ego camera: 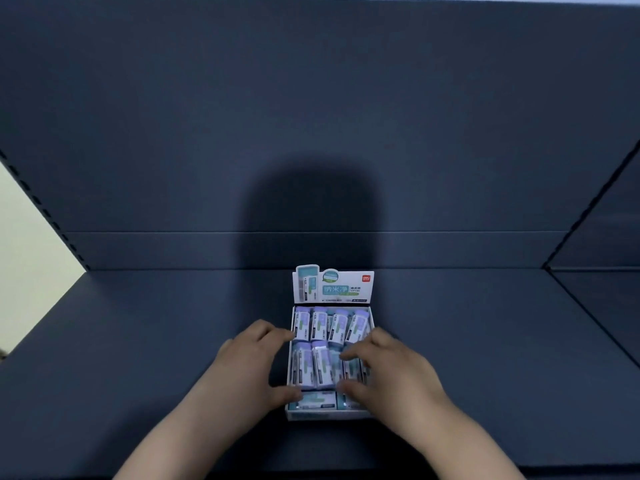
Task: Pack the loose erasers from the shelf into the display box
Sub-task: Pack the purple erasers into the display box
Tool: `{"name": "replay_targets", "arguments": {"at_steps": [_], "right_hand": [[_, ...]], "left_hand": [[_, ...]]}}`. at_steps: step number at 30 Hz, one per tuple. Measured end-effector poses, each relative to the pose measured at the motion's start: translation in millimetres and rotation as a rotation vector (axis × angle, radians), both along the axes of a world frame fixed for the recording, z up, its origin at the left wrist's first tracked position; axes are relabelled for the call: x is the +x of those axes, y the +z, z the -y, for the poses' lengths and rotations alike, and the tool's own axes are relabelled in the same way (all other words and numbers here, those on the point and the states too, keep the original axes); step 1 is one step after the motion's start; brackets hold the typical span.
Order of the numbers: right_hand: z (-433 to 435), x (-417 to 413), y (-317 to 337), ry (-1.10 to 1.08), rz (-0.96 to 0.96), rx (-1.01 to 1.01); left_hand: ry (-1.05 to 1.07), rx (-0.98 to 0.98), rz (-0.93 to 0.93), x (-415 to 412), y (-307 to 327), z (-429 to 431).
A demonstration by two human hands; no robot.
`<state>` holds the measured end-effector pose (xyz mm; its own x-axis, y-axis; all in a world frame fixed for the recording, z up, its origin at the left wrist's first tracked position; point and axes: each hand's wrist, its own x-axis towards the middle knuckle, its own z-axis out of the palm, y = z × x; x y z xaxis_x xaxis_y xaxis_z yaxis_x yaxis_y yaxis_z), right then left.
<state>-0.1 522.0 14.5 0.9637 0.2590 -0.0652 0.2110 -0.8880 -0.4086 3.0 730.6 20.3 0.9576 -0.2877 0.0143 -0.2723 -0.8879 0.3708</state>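
One view only, head cam. The shelf point(138, 341) is dark blue-grey, w/ a matching back panel point(311, 116) rising behind it and a rounded shadow point(308, 209) cast on that panel. A pale wall point(24, 254) shows past the shelf's left end; at right another shelf section angles off.

The display box point(290, 365) sits mid-shelf, nearer the front edge than the back panel, w/ its header card point(332, 287) upright at the far side. Bare shelf spreads wide to both sides of the box and behind it.

The erasers point(332, 323) are in the box: a far row of four side by side, a near row partly under the right hand, and a couple lying crosswise along the front wall.

The left hand point(252, 362) is spread fairly wide, fingers curled against the box's left wall, thumb at the front-left corner, holding the box. The right hand point(391, 372) is over the near row's right half, fingers curved down onto the erasers, thumb at their near ends. It's blurred, so can't tell if it grips one or only presses.
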Motion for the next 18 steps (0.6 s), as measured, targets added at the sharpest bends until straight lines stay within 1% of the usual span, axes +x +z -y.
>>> {"name": "replay_targets", "arguments": {"at_steps": [2, 7, 12, 15, 18], "right_hand": [[-5.4, -0.7, 0.6, 0.027, 0.018, -0.03], [-11.5, -2.7, -1.2, 0.059, 0.038, -0.033], [-9.2, -5.3, -2.7, 0.105, 0.048, 0.002], [-5.5, -4.8, -1.2, 0.074, 0.088, 0.047], [-6.7, -0.1, -1.8, 0.059, 0.133, 0.03]], "left_hand": [[0.004, 0.025, 0.005, -1.0, -0.1, 0.6], [0.024, 0.054, 0.015, -0.8, -0.6, -3.7], [0.027, 0.067, 0.035, -1.5, -1.1, -3.8], [0.025, 0.059, 0.039, -1.7, -3.1, -3.8], [0.018, 0.035, 0.072, -1.9, -4.9, -0.5]]}}
